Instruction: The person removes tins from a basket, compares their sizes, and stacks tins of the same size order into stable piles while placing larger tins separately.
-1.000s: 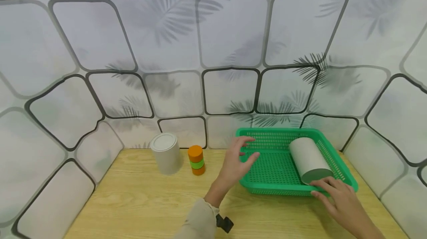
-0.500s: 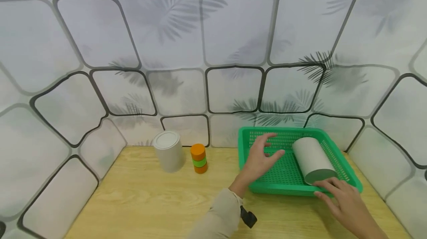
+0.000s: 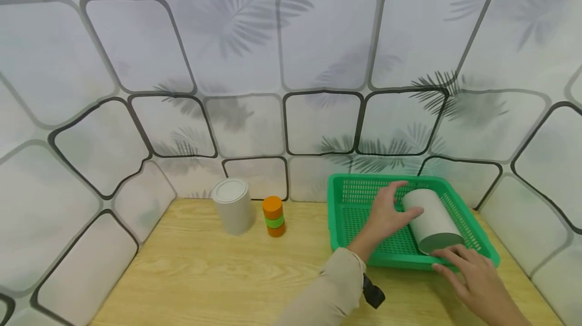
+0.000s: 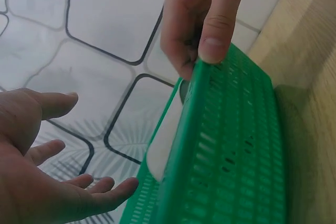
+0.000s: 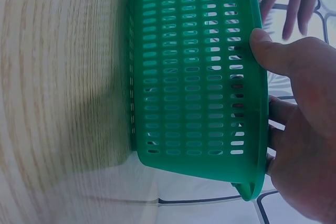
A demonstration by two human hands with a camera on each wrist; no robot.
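Note:
A green plastic basket (image 3: 335,215) with slotted walls stands on the right of the table. Inside it, toward the right, a white cylindrical can (image 3: 429,212) lies on its side, its grey-green end facing the front. My left hand (image 3: 386,217) hovers over the basket just left of the can, with thumb and fingers spread and nothing between them. At the front right, my right hand (image 3: 475,278) grips the basket rim. The right wrist view shows that thumb (image 5: 273,53) on the outer side and the fingers behind the rim.
An upright white can (image 3: 234,207) with a lid stands at the back left of the wooden table (image 3: 204,275). Beside it is a small orange jar (image 3: 274,215) with a green band. Patterned cloth walls (image 3: 323,124) enclose the table at the back and sides.
My left hand has moved right, from the basket's left edge to over its inside near the lying can. The right hand has stayed on the rim. The head view has shifted slightly.

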